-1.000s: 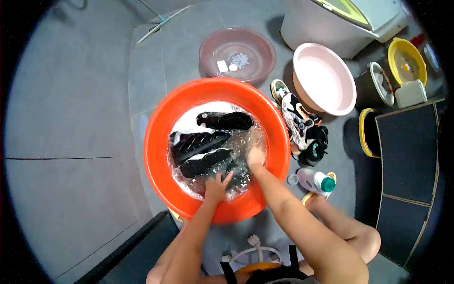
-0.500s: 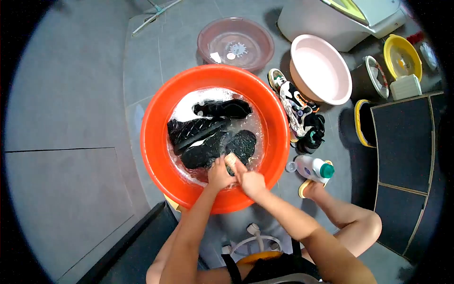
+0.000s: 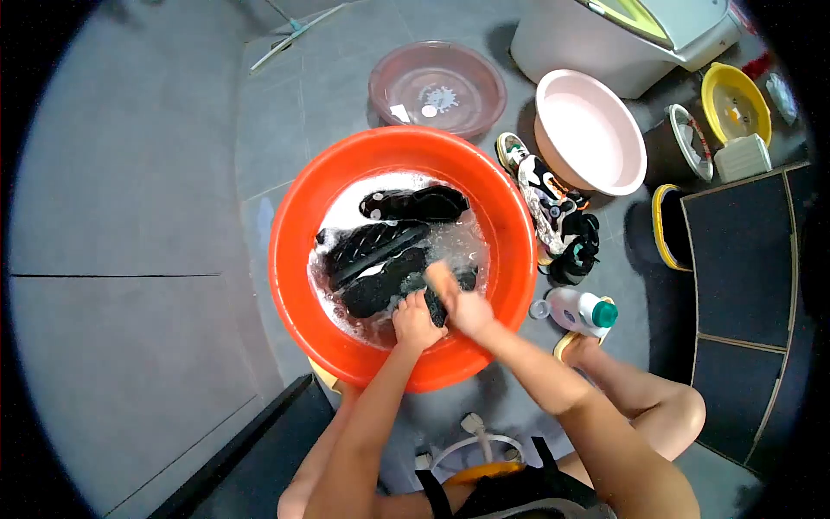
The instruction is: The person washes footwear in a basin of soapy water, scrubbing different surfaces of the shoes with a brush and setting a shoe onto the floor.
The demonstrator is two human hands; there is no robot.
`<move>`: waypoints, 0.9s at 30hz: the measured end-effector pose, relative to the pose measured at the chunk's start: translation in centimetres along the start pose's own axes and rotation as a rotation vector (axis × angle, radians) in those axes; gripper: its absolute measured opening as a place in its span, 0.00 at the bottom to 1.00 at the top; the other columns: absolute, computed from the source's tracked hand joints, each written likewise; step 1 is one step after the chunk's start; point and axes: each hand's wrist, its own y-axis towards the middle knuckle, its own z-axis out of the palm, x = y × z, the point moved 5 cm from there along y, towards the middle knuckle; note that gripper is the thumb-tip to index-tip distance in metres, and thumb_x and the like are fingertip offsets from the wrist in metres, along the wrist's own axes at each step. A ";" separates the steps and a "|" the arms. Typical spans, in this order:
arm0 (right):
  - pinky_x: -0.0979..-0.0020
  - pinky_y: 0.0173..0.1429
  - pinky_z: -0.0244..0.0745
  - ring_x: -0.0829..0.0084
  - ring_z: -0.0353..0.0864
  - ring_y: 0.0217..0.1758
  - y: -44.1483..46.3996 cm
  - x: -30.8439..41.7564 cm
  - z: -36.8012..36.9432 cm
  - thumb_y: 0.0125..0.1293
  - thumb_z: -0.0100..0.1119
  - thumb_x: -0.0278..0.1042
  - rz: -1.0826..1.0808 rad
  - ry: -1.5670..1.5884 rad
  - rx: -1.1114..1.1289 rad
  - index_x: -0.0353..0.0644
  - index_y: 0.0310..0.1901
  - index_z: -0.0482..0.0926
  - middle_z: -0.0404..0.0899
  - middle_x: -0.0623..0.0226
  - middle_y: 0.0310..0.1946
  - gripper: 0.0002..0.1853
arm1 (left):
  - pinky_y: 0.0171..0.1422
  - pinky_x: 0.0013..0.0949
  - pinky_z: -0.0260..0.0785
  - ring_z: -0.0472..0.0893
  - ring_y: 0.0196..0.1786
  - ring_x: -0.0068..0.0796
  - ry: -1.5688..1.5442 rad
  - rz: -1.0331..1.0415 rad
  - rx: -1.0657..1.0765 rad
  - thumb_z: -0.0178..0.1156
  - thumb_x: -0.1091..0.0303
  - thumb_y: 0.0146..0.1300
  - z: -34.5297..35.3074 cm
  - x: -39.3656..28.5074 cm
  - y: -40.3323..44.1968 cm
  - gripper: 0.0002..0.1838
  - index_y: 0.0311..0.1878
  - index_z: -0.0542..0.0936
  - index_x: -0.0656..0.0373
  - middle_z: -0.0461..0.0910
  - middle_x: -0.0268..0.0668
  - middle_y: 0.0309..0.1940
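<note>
A large orange-red basin (image 3: 291, 259) holds foamy water and several black shoes. One black shoe (image 3: 424, 204) lies at the far side of the water; another black shoe (image 3: 367, 246) rests nearer, on its side. At the near right of the water, my left hand (image 3: 418, 322) is closed on a wet black shoe (image 3: 435, 309), partly hidden by my hands. My right hand (image 3: 471, 314) grips a tan scrubbing brush (image 3: 442, 280), slightly blurred, over that shoe. The brush's bristles are hidden.
Beyond the basin stand a translucent brownish basin (image 3: 471, 112) and a pink basin (image 3: 635, 164). To the right are several worn shoes (image 3: 553, 208) and a white detergent bottle (image 3: 575, 309) with a green cap. A dark cabinet (image 3: 735, 268) stands farther right.
My right hand has lifted the brush and moved it slightly up and right. My left hand stays on the shoe. The whole view has shifted a little.
</note>
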 end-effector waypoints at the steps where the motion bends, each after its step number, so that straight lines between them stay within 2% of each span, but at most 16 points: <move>1: 0.51 0.30 0.73 0.48 0.77 0.23 -1.2 1.5 0.4 0.64 0.43 0.47 0.000 0.010 0.062 0.49 0.58 0.65 0.76 0.47 0.21 0.23 | 0.54 0.42 0.64 0.70 0.52 0.43 -0.035 -0.050 -0.011 0.72 0.53 0.29 2.9 1.2 0.8 0.43 0.52 0.66 0.59 0.70 0.43 0.48; 5: 0.53 0.33 0.74 0.51 0.79 0.28 2.5 -0.3 1.2 0.62 0.46 0.46 0.119 0.069 0.145 0.52 0.59 0.64 0.78 0.49 0.25 0.23 | 0.56 0.43 0.64 0.70 0.52 0.47 -0.075 -0.028 0.107 0.71 0.52 0.32 2.2 -0.4 1.4 0.46 0.57 0.61 0.59 0.68 0.47 0.50; 8: 0.57 0.38 0.74 0.55 0.79 0.30 3.0 -0.6 -0.2 0.62 0.48 0.50 0.055 0.093 0.059 0.56 0.60 0.65 0.79 0.53 0.28 0.24 | 0.56 0.43 0.64 0.70 0.54 0.46 -0.167 -0.017 0.119 0.71 0.51 0.34 3.1 0.2 1.9 0.49 0.59 0.59 0.60 0.68 0.47 0.51; 9: 0.57 0.38 0.74 0.55 0.80 0.31 3.0 -0.3 -1.0 0.62 0.48 0.52 0.153 0.113 0.151 0.56 0.59 0.66 0.79 0.53 0.27 0.25 | 0.56 0.44 0.64 0.69 0.55 0.46 -0.156 0.007 0.172 0.70 0.50 0.36 3.6 0.4 2.3 0.49 0.60 0.57 0.61 0.67 0.48 0.51; 12: 0.57 0.41 0.73 0.53 0.80 0.33 2.2 -1.2 -1.9 0.61 0.48 0.54 0.171 0.171 0.056 0.51 0.56 0.69 0.79 0.52 0.29 0.25 | 0.57 0.44 0.64 0.69 0.55 0.46 -0.067 -0.015 0.241 0.68 0.48 0.37 5.0 1.0 2.2 0.49 0.60 0.57 0.62 0.68 0.50 0.51; 13: 0.58 0.44 0.73 0.51 0.79 0.37 1.5 -1.0 -3.4 0.60 0.49 0.55 0.194 0.212 0.083 0.46 0.57 0.68 0.79 0.48 0.33 0.28 | 0.58 0.44 0.63 0.68 0.56 0.47 0.012 0.029 0.117 0.67 0.47 0.39 4.8 0.5 2.1 0.47 0.59 0.59 0.63 0.67 0.51 0.52; 14: 0.63 0.49 0.72 0.55 0.78 0.45 0.3 -1.2 -4.7 0.60 0.50 0.54 0.299 0.288 0.158 0.40 0.59 0.65 0.77 0.46 0.39 0.31 | 0.59 0.44 0.62 0.68 0.57 0.48 0.017 -0.020 0.135 0.67 0.47 0.39 5.3 0.3 2.4 0.47 0.60 0.58 0.63 0.66 0.52 0.53; 17: 0.61 0.51 0.70 0.51 0.76 0.47 -1.1 -4.7 -1.9 0.61 0.48 0.55 0.220 0.590 -0.143 0.42 0.59 0.66 0.76 0.42 0.41 0.30 | 0.61 0.44 0.60 0.66 0.59 0.52 -0.031 -0.103 0.174 0.64 0.45 0.42 6.6 -0.8 4.2 0.48 0.62 0.57 0.62 0.63 0.57 0.56; 18: 0.62 0.52 0.69 0.52 0.76 0.48 -1.1 -4.8 -1.7 0.62 0.48 0.53 0.201 0.668 -0.220 0.42 0.59 0.65 0.75 0.42 0.42 0.29 | 0.60 0.43 0.60 0.68 0.57 0.48 -0.244 -0.172 0.174 0.61 0.44 0.44 6.2 -0.9 4.3 0.44 0.60 0.60 0.63 0.66 0.53 0.55; 19: 0.61 0.53 0.69 0.52 0.75 0.49 -1.4 -4.3 -2.9 0.63 0.47 0.51 0.231 0.731 -0.213 0.44 0.60 0.65 0.75 0.43 0.43 0.27 | 0.58 0.43 0.62 0.70 0.54 0.45 -0.658 -0.210 0.230 0.59 0.43 0.46 6.9 -0.5 4.6 0.40 0.57 0.63 0.62 0.69 0.50 0.51; 20: 0.66 0.54 0.67 0.58 0.74 0.51 -2.0 -3.8 -4.0 0.63 0.48 0.48 0.273 0.733 -0.201 0.42 0.60 0.65 0.75 0.47 0.46 0.27 | 0.56 0.43 0.64 0.72 0.51 0.43 -1.070 -0.250 0.285 0.58 0.43 0.49 7.7 -0.1 4.9 0.36 0.54 0.67 0.61 0.72 0.47 0.48; 21: 0.70 0.56 0.65 0.64 0.73 0.53 -2.4 -3.3 -4.9 0.64 0.50 0.45 0.312 0.737 -0.186 0.40 0.60 0.65 0.74 0.51 0.49 0.26 | 0.51 0.42 0.66 0.75 0.47 0.38 -1.500 -0.470 0.501 0.53 0.43 0.54 7.3 -0.7 3.6 0.31 0.53 0.70 0.59 0.75 0.42 0.42; 22: 0.74 0.58 0.64 0.70 0.73 0.55 -3.1 -2.3 -6.1 0.64 0.51 0.42 0.347 0.743 -0.171 0.37 0.60 0.64 0.73 0.55 0.52 0.25 | 0.52 0.45 0.65 0.74 0.48 0.38 -1.707 -0.691 0.676 0.48 0.46 0.59 6.9 -0.5 2.5 0.24 0.51 0.72 0.53 0.76 0.38 0.45; 24: 0.69 0.51 0.71 0.60 0.78 0.48 -4.7 -0.1 -7.9 0.63 0.51 0.44 0.171 0.596 -0.178 0.45 0.58 0.67 0.77 0.49 0.42 0.23 | 0.53 0.44 0.65 0.74 0.48 0.37 -2.139 -0.608 0.481 0.46 0.47 0.61 5.0 -2.0 1.6 0.22 0.50 0.73 0.51 0.76 0.35 0.45; 26: 0.55 0.41 0.74 0.49 0.78 0.34 -6.4 2.1 -7.2 0.63 0.43 0.51 0.019 0.323 0.029 0.49 0.57 0.69 0.78 0.48 0.30 0.23 | 0.56 0.43 0.64 0.74 0.48 0.37 -2.295 -0.630 0.418 0.45 0.50 0.62 5.1 -2.2 0.4 0.20 0.50 0.73 0.51 0.76 0.33 0.45; 27: 0.54 0.39 0.74 0.49 0.79 0.31 -7.2 3.1 -6.8 0.62 0.44 0.50 0.033 0.237 0.062 0.48 0.54 0.72 0.78 0.47 0.28 0.22 | 0.56 0.43 0.64 0.74 0.49 0.37 -2.299 -0.666 0.361 0.45 0.51 0.62 6.1 -1.6 -0.1 0.20 0.50 0.73 0.51 0.76 0.33 0.45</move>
